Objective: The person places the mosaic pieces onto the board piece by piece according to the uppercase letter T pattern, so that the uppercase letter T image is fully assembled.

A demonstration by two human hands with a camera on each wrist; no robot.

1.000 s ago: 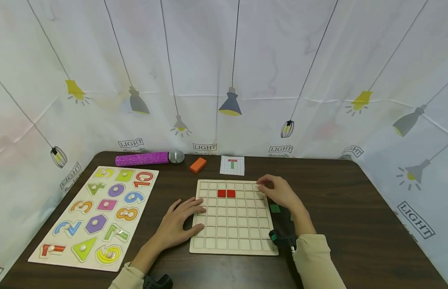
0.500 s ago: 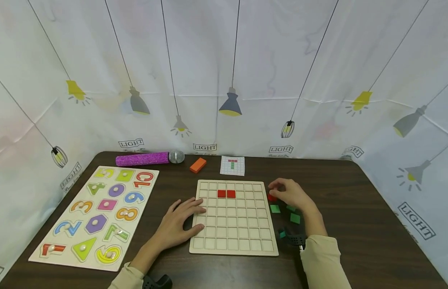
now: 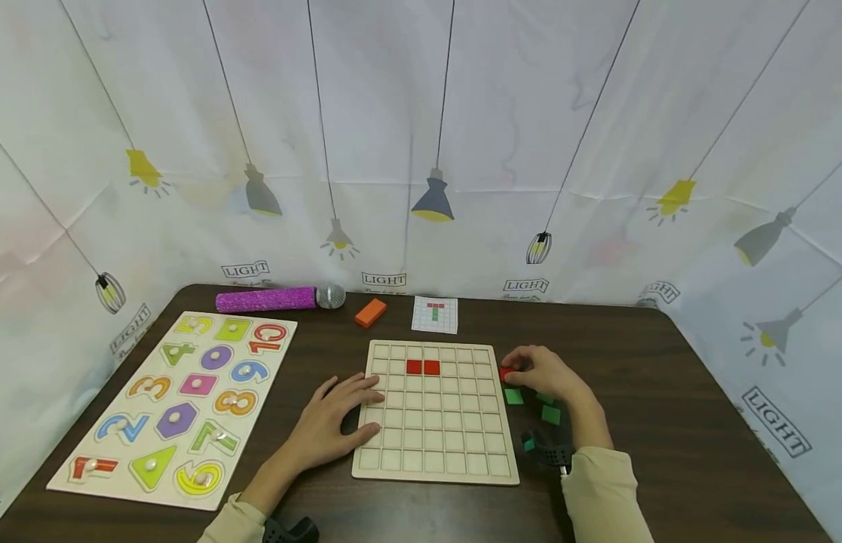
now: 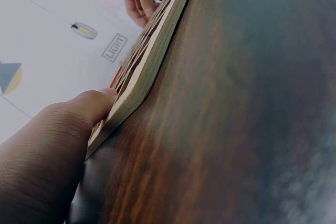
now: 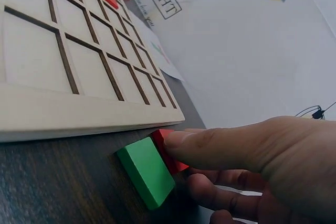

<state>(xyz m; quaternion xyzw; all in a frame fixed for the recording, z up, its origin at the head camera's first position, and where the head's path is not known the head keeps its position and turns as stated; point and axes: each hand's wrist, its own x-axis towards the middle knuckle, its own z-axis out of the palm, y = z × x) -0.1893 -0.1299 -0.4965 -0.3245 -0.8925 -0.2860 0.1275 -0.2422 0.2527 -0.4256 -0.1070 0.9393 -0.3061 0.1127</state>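
Observation:
My left hand (image 3: 335, 418) rests on the left edge of a pale wooden grid board (image 3: 434, 437), fingers extended and spread; in the left wrist view its thumb (image 4: 97, 103) lies on the rim. Two red square tiles (image 3: 431, 367) sit side by side in the board's second row. Just right of the board, my right hand (image 3: 546, 375) pinches another red tile (image 5: 171, 162), partly covered by the thumb. A green tile (image 5: 147, 171) lies right against that red one on the table. More green tiles (image 3: 551, 415) lie near the right wrist.
Behind the board is a small card (image 3: 434, 314) with a red and green T on a grid. An orange block (image 3: 371, 313) and a purple glitter microphone (image 3: 278, 299) lie at the back. A number-and-shape puzzle board (image 3: 176, 407) takes up the left side.
My right hand has left the board's upper right corner and moved right, then slightly nearer, onto the red tile beside the board. The left hand keeps its place.

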